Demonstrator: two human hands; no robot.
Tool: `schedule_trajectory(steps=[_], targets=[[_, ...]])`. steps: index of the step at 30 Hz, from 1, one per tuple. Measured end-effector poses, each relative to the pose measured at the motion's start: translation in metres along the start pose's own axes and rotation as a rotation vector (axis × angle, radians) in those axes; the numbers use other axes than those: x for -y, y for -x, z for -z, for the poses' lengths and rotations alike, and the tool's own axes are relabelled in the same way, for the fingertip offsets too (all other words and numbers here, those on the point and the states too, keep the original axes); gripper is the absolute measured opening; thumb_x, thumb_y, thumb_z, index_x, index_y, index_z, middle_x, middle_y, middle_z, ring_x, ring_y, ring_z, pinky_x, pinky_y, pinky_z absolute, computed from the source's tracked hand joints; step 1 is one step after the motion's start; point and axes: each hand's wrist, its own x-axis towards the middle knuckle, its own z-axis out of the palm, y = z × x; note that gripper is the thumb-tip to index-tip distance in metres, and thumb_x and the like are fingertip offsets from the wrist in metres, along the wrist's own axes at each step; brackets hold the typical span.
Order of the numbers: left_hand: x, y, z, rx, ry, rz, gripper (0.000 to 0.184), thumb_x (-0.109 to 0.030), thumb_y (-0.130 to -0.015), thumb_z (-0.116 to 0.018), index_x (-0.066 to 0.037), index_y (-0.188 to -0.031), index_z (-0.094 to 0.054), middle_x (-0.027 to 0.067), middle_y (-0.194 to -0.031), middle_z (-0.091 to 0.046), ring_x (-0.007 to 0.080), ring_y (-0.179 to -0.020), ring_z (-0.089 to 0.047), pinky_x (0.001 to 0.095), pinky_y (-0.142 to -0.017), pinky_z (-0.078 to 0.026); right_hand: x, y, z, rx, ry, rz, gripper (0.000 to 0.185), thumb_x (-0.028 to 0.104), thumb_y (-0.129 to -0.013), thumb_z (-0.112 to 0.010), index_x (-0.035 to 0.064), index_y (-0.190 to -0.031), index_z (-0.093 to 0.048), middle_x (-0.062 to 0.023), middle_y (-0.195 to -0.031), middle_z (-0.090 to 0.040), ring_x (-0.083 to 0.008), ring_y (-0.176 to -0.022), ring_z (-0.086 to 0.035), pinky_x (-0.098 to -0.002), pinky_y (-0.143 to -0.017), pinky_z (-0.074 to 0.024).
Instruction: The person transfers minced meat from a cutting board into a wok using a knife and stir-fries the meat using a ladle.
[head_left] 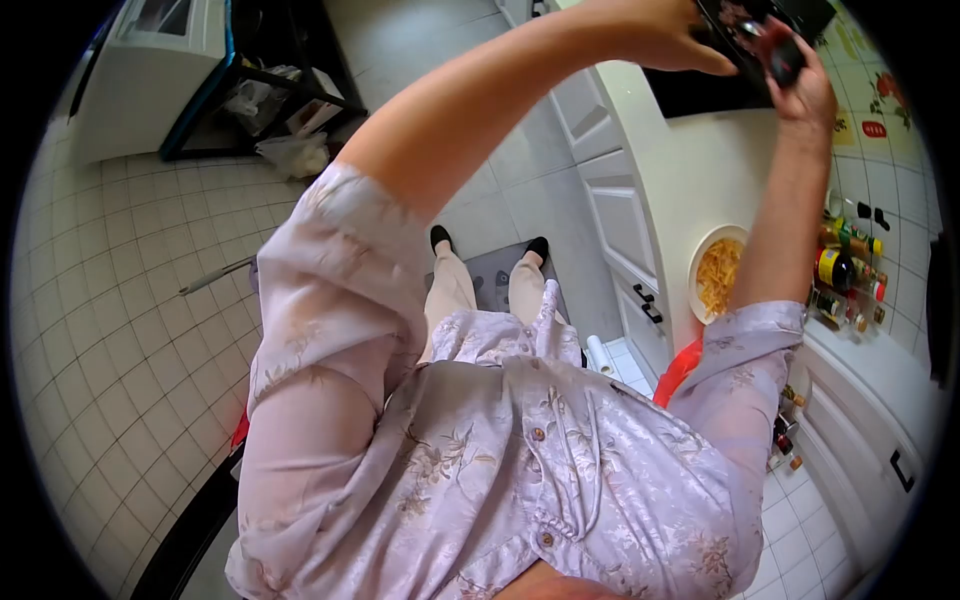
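At the top right, my left hand (pixel 672 32) grips the near side of a black container (pixel 768 14) with pinkish bits like chopped meat in it. Its fingers are partly hidden and cut off by the frame edge. My right hand (pixel 806 98) is closed around a dark, rounded utensil (pixel 787 62), blurred by motion, with a shiny part reaching toward the meat. Both hands are above the black cooktop (pixel 705 92). Closer along the counter, below my right forearm, stands a white bowl (pixel 699 272) of yellow strips or noodles.
Several sauce bottles and spice jars (pixel 835 268) stand by the tiled wall at right. White cabinets (pixel 620 215) run under the counter (pixel 665 165). A grey mat (pixel 490 275) lies under my feet. A dark shelf (pixel 262 80) with plastic bags is at upper left.
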Motion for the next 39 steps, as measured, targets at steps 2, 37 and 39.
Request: schedule_trajectory(steps=[2,37,39], targets=[[0.044,0.029,0.014,-0.139,0.132,0.006,0.043,-0.037,-0.069,-0.063,0.005,-0.079,-0.057,0.0123,-0.059,-0.056,0.0231,-0.056,-0.055,0.0316,-0.054,-0.044,0.018,-0.019,0.034,0.116,-0.216,-0.105,0.018,0.001,-0.08,-0.042,-0.0102,-0.095,-0.043,-0.0103,-0.077,-0.046,-0.0153,-0.068,-0.047,-0.0213,-0.058,-0.0398],[0.52,0.264,0.228,-0.49,0.691,0.827,0.016,-0.013,-0.078,-0.056,-0.001,-0.088,-0.054,0.0,-0.067,-0.053,0.0069,-0.056,-0.047,0.0215,-0.049,-0.04,-0.256,-0.283,-0.467,0.645,-0.542,-0.301,0.022,0.005,-0.083,-0.045,-0.0036,-0.102,-0.04,-0.0022,-0.075,-0.042,-0.0056,-0.057,-0.039,-0.0172,-0.043,-0.0342],[0.547,0.283,0.221,-0.512,0.539,0.921,0.018,-0.015,-0.076,-0.058,0.0,-0.086,-0.056,0.0026,-0.067,-0.056,0.009,-0.058,-0.05,0.0239,-0.052,-0.042,-0.299,-0.313,-0.536,0.652,-0.599,-0.429,0.022,0.008,-0.083,-0.046,0.0005,-0.103,-0.041,-0.0014,-0.075,-0.042,-0.0058,-0.057,-0.039,-0.0174,-0.043,-0.0345]])
